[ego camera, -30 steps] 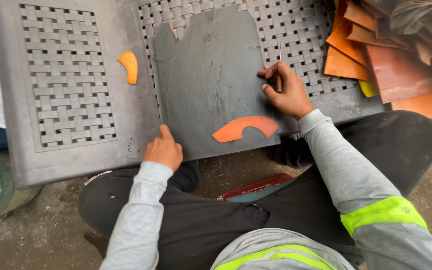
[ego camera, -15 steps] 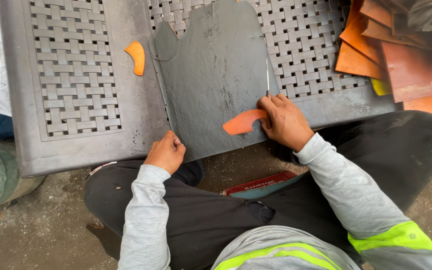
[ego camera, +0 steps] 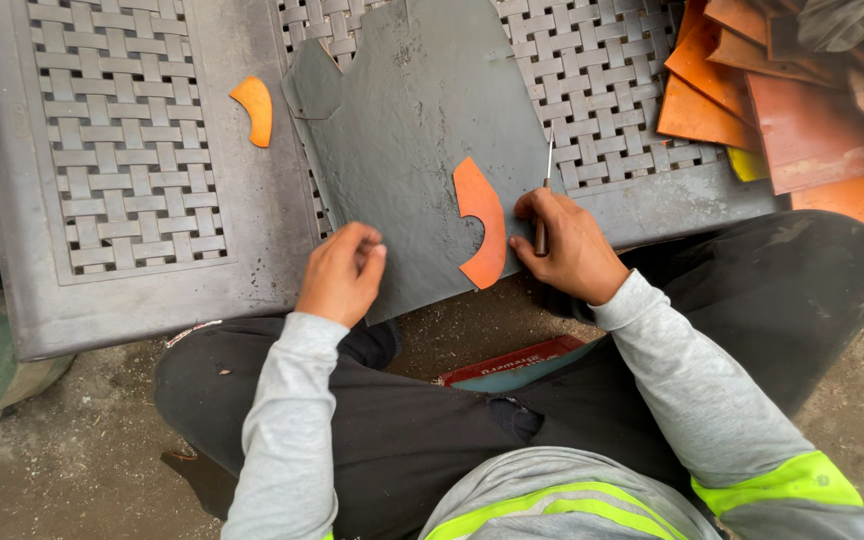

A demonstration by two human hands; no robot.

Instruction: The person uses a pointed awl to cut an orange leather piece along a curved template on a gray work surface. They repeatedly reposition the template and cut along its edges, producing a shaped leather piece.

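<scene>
A large grey sheet (ego camera: 422, 130) with a ragged top edge lies on a grey woven-pattern table (ego camera: 122, 150). My left hand (ego camera: 342, 272) pinches the sheet's near left edge. An orange curved template (ego camera: 482, 220) lies on the sheet near its right edge. My right hand (ego camera: 564, 245) rests beside the template, fingers on its edge, and grips a thin metal tool (ego camera: 545, 195) whose tip points away from me.
A second small orange curved piece (ego camera: 255, 108) lies on the table to the left. Several orange and rust sheets (ego camera: 782, 100) are stacked at the right. A red-edged flat object (ego camera: 512, 362) sits under the table by my legs. The floor is dirty concrete.
My right hand has turned the orange template from lying flat across to standing lengthwise near the sheet's right edge. My left hand slid slightly right along the sheet's near edge.
</scene>
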